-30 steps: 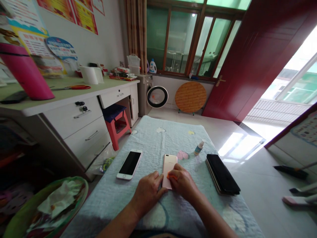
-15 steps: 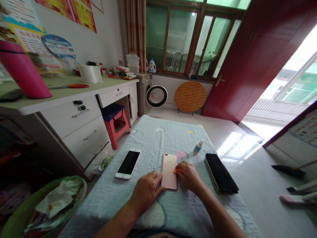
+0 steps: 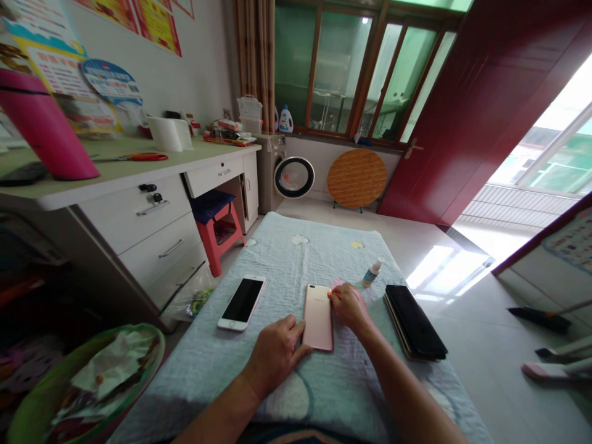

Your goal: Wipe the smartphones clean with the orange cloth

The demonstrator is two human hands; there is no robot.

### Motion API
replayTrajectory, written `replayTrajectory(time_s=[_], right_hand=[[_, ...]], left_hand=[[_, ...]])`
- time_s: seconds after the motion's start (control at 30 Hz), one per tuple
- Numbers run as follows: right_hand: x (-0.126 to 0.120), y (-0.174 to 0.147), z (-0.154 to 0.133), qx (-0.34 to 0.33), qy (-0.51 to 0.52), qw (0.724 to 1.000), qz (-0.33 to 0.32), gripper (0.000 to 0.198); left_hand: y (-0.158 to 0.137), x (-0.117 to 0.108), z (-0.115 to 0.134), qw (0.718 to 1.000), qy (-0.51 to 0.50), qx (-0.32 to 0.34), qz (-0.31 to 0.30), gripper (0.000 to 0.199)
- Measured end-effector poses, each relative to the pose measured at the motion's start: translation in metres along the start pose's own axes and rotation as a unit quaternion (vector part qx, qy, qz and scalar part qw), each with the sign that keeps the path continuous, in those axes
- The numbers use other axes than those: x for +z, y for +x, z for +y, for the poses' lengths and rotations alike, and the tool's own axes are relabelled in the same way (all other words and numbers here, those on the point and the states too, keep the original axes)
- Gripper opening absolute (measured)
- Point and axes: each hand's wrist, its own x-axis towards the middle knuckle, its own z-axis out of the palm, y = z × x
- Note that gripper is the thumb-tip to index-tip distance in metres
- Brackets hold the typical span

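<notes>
Right grip (image 3: 350, 305) around orange piece (image 3: 332, 295), left grip (image 3: 276, 346) against pink phone (image 3: 318, 319).

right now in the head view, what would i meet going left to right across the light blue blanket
White smartphone → left hand → rose-gold smartphone → right hand → small spray bottle → black-topped flat stack.

The pale blue cloth (image 3: 277, 265) carries a white phone (image 3: 242, 303), a pink phone (image 3: 318, 320), a bottle (image 3: 371, 273) and a black flat item (image 3: 415, 320).
</notes>
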Motion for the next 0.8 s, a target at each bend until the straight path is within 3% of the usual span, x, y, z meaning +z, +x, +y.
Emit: replayTrajectory(time_s=[0.47, 0.67, 0.8], right_hand=[[-0.012, -0.095, -0.015, -0.013, 0.082, 0.995, -0.046, 0.025], [-0.030, -0.103, -0.021, -0.043, 0.089, 0.990, -0.104, 0.020], [-0.030, -0.091, -0.030, -0.096, 0.099, 0.987, -0.080, 0.019]], left_hand=[[-0.001, 0.000, 0.002, 1.000, 0.016, -0.005, 0.009, 0.028], [-0.002, -0.002, 0.003, 1.000, 0.014, -0.006, 0.006, 0.026], [-0.001, -0.001, 0.001, 1.000, 0.000, -0.001, 0.012, 0.033]])
